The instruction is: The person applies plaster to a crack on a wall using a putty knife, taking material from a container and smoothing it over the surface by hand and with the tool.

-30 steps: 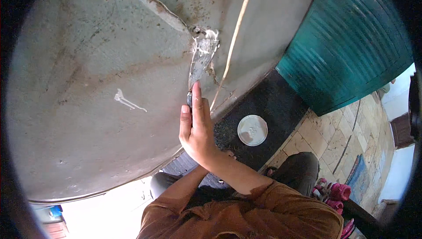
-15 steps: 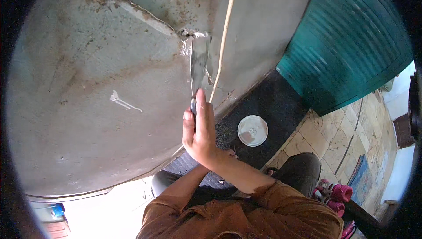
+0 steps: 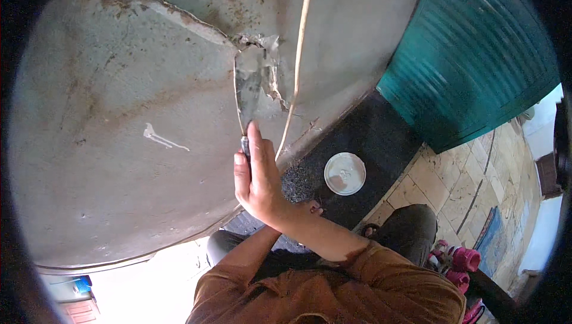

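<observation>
In the head view, two hands are at work in front of one grey wall (image 3: 95, 187). The right hand (image 3: 259, 187) is clamped on one scraper (image 3: 247, 89), gripping its dark handle, with the thumb to the left and one finger stretched up to the foot of the blade. The scraper points up the wall, its broad end beside one broken patch (image 3: 273, 83) in the plaster; whether the blade touches the wall I cannot tell. The left hand (image 3: 310, 206) shows only in part beyond the right forearm, which crosses over the left one, so I cannot tell whether its fingers are apart or together.

One long crack (image 3: 173, 14) runs from the upper left down to the broken patch. One pale cord (image 3: 301, 44) hangs just right of it, and one white smear (image 3: 159, 139) marks the wall at left.

One round white lid (image 3: 345, 174) lies on one black mat (image 3: 381, 136), to the right of the hands. Marks in its middle are too small to read. One green ribbed panel (image 3: 471, 68) stands at upper right, above floor tiles (image 3: 438, 187). Beside the right one of two knees (image 3: 408, 231) are at least two pink shoes (image 3: 466, 258), near one blue rug (image 3: 490, 237).
</observation>
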The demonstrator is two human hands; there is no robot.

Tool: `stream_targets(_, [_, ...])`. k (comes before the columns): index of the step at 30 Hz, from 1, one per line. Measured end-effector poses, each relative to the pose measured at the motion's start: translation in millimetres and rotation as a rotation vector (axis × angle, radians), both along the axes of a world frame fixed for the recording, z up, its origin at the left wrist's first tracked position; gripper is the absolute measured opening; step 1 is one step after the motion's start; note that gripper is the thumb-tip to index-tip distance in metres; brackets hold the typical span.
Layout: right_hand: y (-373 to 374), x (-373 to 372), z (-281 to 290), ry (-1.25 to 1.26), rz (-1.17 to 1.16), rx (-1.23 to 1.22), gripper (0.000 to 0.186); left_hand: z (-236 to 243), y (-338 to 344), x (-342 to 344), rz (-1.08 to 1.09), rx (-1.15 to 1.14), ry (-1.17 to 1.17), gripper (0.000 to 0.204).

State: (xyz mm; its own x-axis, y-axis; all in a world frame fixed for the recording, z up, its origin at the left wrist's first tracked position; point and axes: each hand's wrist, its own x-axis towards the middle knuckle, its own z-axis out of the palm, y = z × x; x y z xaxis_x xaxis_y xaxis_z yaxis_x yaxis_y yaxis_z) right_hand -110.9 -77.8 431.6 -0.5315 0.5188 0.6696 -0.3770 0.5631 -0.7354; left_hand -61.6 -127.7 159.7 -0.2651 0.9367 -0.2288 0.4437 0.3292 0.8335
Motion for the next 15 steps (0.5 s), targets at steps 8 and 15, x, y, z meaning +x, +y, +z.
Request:
stream_targets(8, [-14.5,17.1,-9.2,-0.117,0.068,-0.127,0.058,2.3,1.4,-5.2,-0.036,-0.176,-0.068,0.037])
stream_targets(15, [-21.5,29.9,-20.3,-0.103,0.163,-0.159,0.06,31.2,12.4,-14.7,-0.239,-0.373,-0.121,0.042])
